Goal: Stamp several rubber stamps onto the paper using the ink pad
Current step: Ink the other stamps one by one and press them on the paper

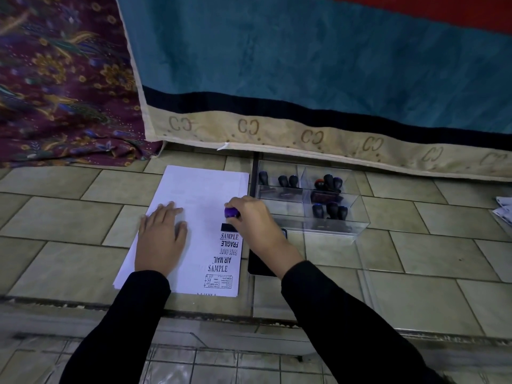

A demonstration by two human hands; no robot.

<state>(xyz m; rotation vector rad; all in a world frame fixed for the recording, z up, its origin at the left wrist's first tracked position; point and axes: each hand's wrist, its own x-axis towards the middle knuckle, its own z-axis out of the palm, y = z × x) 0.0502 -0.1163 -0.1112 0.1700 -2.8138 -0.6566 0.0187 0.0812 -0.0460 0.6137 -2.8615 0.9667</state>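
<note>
Pressing the paper (199, 200) flat with your left hand (162, 236), fingers straight, you are gripping a purple stamp (231, 212) on it with your right hand (253, 220).

Paper (199, 195): SAMPLE, FRAGILE, AIR MAIL etc.

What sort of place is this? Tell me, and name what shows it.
Probably a home, perhaps a bedroom: the paper lies on a tiled floor, in front of a fabric-covered mattress and a draped floral cloth.
</note>
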